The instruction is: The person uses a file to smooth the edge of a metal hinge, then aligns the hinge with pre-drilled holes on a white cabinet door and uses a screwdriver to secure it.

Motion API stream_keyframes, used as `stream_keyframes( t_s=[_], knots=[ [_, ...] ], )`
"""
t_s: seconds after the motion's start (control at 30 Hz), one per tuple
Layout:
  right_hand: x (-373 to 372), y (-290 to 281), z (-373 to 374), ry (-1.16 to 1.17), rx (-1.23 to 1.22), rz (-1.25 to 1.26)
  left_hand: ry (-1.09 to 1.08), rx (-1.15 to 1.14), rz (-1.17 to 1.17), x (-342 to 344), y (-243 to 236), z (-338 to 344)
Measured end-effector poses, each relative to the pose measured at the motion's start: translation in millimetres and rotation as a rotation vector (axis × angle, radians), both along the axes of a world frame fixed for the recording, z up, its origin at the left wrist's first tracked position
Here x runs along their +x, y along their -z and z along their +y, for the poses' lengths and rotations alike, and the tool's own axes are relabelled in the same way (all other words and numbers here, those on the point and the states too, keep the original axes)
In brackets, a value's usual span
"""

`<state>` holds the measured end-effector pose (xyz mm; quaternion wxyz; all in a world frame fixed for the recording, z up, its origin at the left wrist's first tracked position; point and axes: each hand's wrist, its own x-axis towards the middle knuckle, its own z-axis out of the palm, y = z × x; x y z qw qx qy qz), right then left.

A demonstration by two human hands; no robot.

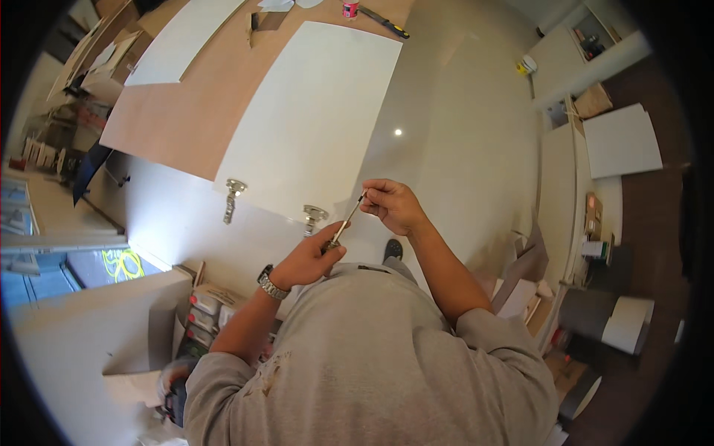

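Note:
A screwdriver (pixel 347 224) with a thin metal shaft points up and right between my hands. My left hand (pixel 315 257) grips its handle end, while the fingertips of my right hand (pixel 391 204) pinch around the tip, where a small dark piece is too tiny to name. Beyond them, a white panel (pixel 309 111) lies on a brown board (pixel 163 130), with one metal hinge (pixel 235 192) and a second hinge (pixel 314 214) at its near edge.
Another white panel (pixel 171 41), a small pink tin (pixel 349 10) and a black-and-yellow tool (pixel 383 23) rest on the board. Leaning white sheets (pixel 621 140) stand right, near cabinets. Stacked containers (pixel 207 312) sit lower left; yellow hose (pixel 121 265) lies coiled beyond a doorway.

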<state>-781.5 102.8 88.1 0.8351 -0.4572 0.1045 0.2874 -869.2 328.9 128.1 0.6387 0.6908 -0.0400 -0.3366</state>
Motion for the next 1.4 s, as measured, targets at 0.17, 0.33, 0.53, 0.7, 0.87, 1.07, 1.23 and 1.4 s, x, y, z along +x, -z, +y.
stream_keyframes(
  t_s=[0.17,0.33,0.53,0.7,0.87,1.07,1.23,1.4],
  knots=[
    [21,2,-63,-0.214,-0.052,-0.075,0.027,0.105,-0.022,-7,-3,-58],
    [36,-7,-93,-0.558,-0.253,-0.188,-0.073,0.26,-0.175,-30,-6,-85],
    [45,-8,-51,-1.075,-0.402,-0.396,-0.229,0.403,-0.195,-80,-8,-79],
    [47,9,-4,-1.147,-0.402,-0.356,-0.56,0.365,-0.082,-97,-19,-57],
    [53,37,39,-1.204,-0.442,-0.914,-0.783,0.448,-0.065,-88,-16,-33],
    [74,49,78,-1.321,-0.506,-1.428,-0.856,0.742,-0.142,-43,-28,-19],
    [95,76,89,-1.309,-0.336,-1.668,-0.699,1.03,-0.105,7,-32,-30],
    [100,83,92,-1.251,-0.097,-1.595,-0.625,1.129,0.017,40,-41,-52]
  ],
)
